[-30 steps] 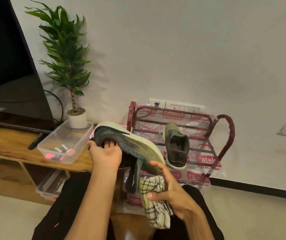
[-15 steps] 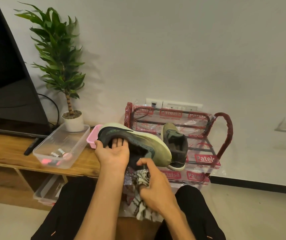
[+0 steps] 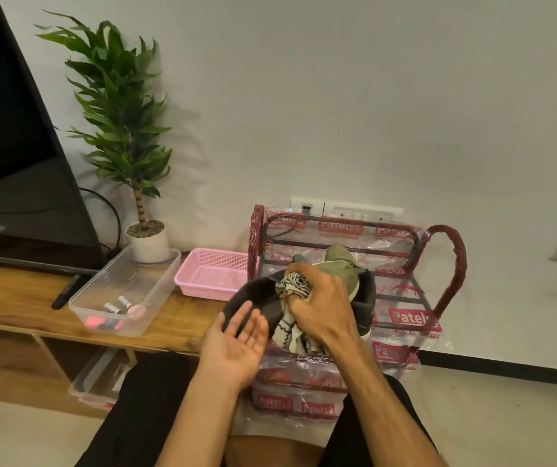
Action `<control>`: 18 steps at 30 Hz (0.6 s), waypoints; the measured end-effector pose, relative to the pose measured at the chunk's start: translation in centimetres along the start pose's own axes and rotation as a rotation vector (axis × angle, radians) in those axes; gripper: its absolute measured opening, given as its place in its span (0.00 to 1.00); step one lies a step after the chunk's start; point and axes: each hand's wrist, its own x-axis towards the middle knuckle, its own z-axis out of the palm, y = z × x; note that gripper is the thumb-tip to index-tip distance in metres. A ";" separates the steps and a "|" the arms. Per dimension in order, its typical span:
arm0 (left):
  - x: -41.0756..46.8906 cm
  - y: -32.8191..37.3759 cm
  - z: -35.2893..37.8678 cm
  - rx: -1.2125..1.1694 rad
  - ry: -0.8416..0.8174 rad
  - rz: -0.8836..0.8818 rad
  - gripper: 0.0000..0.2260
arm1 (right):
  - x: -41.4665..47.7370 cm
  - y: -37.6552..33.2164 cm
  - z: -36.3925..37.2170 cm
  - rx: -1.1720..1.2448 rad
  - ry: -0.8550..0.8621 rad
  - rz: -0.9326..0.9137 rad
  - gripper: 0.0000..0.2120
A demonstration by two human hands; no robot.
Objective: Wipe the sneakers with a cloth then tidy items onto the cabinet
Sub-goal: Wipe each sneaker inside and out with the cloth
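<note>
A dark sneaker [image 3: 253, 294] with a green-tinted side is held above the red wire shoe rack [image 3: 452, 264]. My left hand [image 3: 236, 342] is palm up, its fingers spread against the sneaker's near end, propping it. My right hand [image 3: 324, 308] clutches a crumpled checked cloth [image 3: 292, 288] and presses it onto the sneaker's top; the cloth's tail hangs below my fist. The second sneaker [image 3: 341, 273], olive with a dark collar, sits on the rack's top shelf just behind my right hand, partly hidden by it.
The wooden cabinet [image 3: 17, 298] at left carries a TV [image 3: 11, 146], a remote [image 3: 66, 291], a clear tub [image 3: 125, 294] with small items, a pink basket [image 3: 211, 276] and a potted plant [image 3: 142, 183]. The rack is wrapped in printed plastic. My knees are at the bottom.
My right hand has come up from under the sneaker and now presses the cloth on its top. The sneaker has turned and shifted right toward the rack; my left hand's grip has loosened.
</note>
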 end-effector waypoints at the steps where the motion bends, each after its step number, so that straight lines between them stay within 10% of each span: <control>1: -0.1 0.1 -0.3 0.095 0.006 -0.010 0.15 | 0.5 0.0 -0.2 -0.023 -0.027 -0.003 0.18; 7: 1.4 3.6 -1.9 1.205 0.178 0.656 0.07 | 1.9 0.6 -1.3 -0.156 -0.260 -0.012 0.21; 11: 3.9 4.0 -2.3 1.641 -0.059 0.374 0.38 | 2.5 0.3 -2.1 -0.116 -0.280 -0.016 0.19; 18: 8.0 2.0 -4.5 1.503 -0.166 0.157 0.31 | 3.8 0.3 -3.2 -0.106 -0.330 -0.044 0.19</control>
